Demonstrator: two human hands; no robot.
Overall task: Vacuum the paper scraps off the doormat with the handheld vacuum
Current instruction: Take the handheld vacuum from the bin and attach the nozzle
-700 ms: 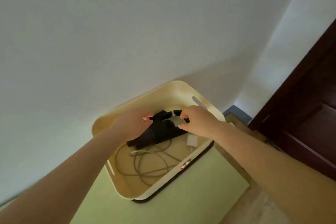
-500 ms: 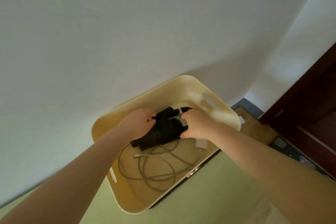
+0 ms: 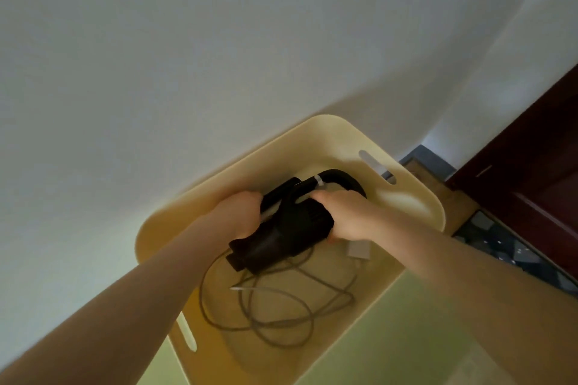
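A black handheld vacuum (image 3: 283, 230) with a curved hose at its far end is held inside a cream bin (image 3: 331, 131) set against a white wall (image 3: 219, 40). Its left end is clasped by the left hand (image 3: 239, 217), fingers curled shut around it; its right side is gripped by the right hand (image 3: 345, 216). Beneath it a grey cable (image 3: 281, 319) lies coiled beside a white adapter (image 3: 359, 249). The vacuum's underside is hidden, and only a dark patterned strip of doormat (image 3: 488, 244) is visible.

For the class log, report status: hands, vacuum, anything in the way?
Left hand and right hand both gripping the black handheld vacuum, inside the cream bin. Loose grey cable coiled beneath; may snag. Doormat not clearly visible.
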